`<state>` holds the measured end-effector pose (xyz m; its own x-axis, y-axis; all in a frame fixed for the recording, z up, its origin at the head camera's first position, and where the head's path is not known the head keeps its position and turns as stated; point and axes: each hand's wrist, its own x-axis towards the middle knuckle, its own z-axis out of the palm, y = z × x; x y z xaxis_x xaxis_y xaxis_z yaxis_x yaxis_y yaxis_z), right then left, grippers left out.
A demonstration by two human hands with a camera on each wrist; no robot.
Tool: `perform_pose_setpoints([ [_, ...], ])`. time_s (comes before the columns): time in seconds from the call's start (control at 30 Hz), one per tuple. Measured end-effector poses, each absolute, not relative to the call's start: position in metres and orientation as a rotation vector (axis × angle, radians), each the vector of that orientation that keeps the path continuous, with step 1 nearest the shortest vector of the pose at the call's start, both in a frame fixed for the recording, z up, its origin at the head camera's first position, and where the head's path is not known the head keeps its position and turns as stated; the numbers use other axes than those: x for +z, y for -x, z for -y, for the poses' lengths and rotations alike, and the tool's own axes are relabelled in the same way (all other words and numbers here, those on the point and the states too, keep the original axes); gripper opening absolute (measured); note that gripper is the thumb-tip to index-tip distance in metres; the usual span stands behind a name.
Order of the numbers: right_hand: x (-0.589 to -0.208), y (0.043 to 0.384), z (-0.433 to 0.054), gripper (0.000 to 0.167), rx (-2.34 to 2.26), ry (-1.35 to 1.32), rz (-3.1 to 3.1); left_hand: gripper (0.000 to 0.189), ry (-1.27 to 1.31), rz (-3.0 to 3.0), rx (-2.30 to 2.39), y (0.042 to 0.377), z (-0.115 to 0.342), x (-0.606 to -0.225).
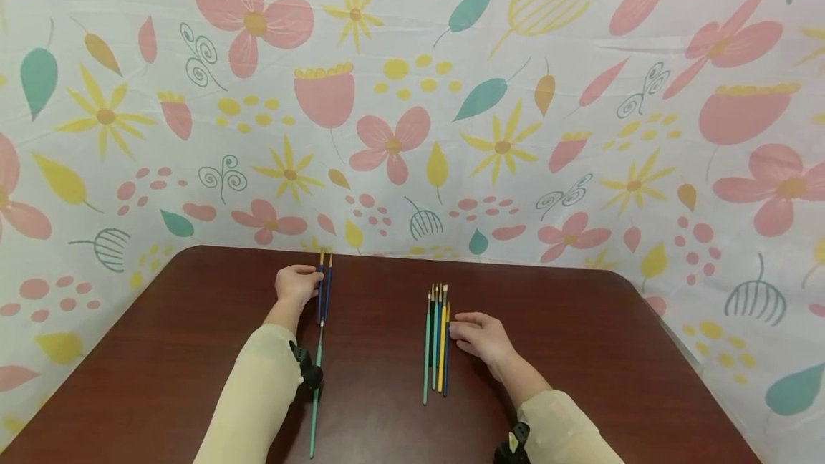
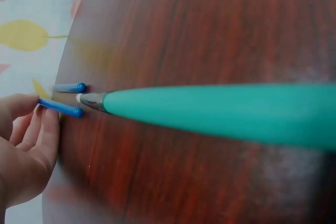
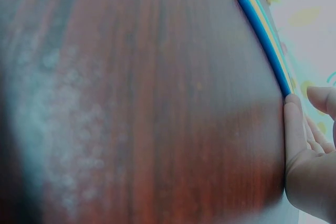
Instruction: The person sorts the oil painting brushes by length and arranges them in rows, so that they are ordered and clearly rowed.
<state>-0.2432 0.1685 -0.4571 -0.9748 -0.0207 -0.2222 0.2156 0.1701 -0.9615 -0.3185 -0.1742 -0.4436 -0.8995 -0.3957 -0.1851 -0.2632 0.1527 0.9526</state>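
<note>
Toward the back left of the table, my left hand [image 1: 298, 285] pinches a slim blue paintbrush [image 2: 62, 107] between thumb and fingers. A second blue paintbrush [image 1: 328, 291] lies just right of it. Below their handle ends, a teal paintbrush [image 1: 316, 396] points its bristle tip at them. Right of centre lies a group of several paintbrushes, including a yellow one [image 1: 442, 356], a teal one [image 1: 426, 360] and a dark blue one [image 1: 447, 364]. My right hand [image 1: 483, 339] lies at the group's right side, its fingertips against the dark blue brush and its thumb apart in the right wrist view.
The brushes lie on a dark reddish-brown wooden table [image 1: 374, 349]. Its back edge meets a floral cloth backdrop [image 1: 399, 77]. Black wrist cameras sit at both cuffs, the left one [image 1: 311, 372] over the teal brush.
</note>
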Motion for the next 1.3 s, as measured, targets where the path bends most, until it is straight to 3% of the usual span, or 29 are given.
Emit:
perform_pose_setpoints([
  [0.8, -0.457, 0.243, -0.170, 0.039, -1.895, -0.177, -2.262, 0.025, -0.648, 2.448, -1.641, 0.328, 0.171, -0.452],
  [1.3, -0.455, 0.240, -0.169, 0.042, -1.893, -0.178, -2.276, 0.037, -0.562, 2.485, -1.705, 0.317, 0.175, -0.446],
])
